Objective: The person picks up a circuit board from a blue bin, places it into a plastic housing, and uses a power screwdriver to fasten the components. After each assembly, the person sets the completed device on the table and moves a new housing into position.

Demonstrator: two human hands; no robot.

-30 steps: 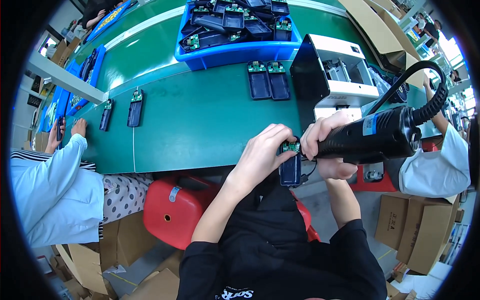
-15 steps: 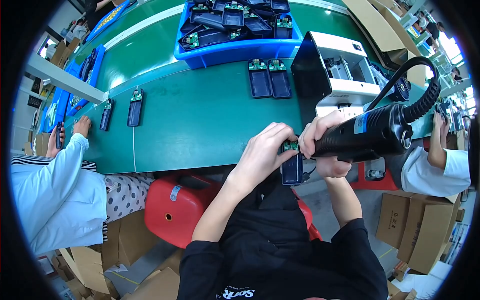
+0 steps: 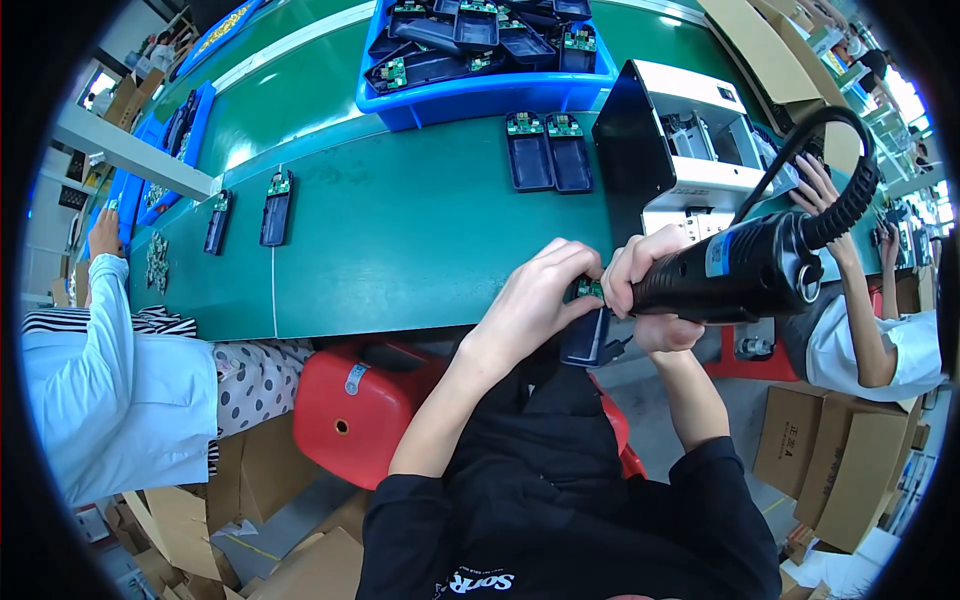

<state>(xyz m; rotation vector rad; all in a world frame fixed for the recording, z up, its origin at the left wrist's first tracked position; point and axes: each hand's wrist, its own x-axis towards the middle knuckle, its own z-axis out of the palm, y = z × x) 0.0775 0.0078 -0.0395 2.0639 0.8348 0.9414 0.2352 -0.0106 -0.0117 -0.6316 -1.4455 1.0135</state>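
At the bench's front edge, my left hand [image 3: 535, 297] is closed on a dark blue plastic housing [image 3: 585, 340], gripping it near its upper end. A small green circuit board [image 3: 590, 288] sits in that end, partly covered by my fingers. My right hand [image 3: 645, 265] wraps round a thick black electric screwdriver [image 3: 735, 265], held nearly level with its corrugated cable curving up from the rear. Its front end points at the board, but my fingers hide the tip, so I cannot tell whether it touches a screw.
A blue bin [image 3: 490, 103] of similar housings stands behind two housings [image 3: 548, 155] lying side by side. Right of them is a white and black machine [image 3: 690, 130]. Two more housings [image 3: 277, 210] lie left. Co-workers sit on both sides; a red stool [image 3: 355, 415] is below.
My hands keep nearly the same hold. The left co-worker's arm has moved toward the blue trays, uncovering a small pile of parts. A right co-worker's hand now reaches behind the screwdriver cable.
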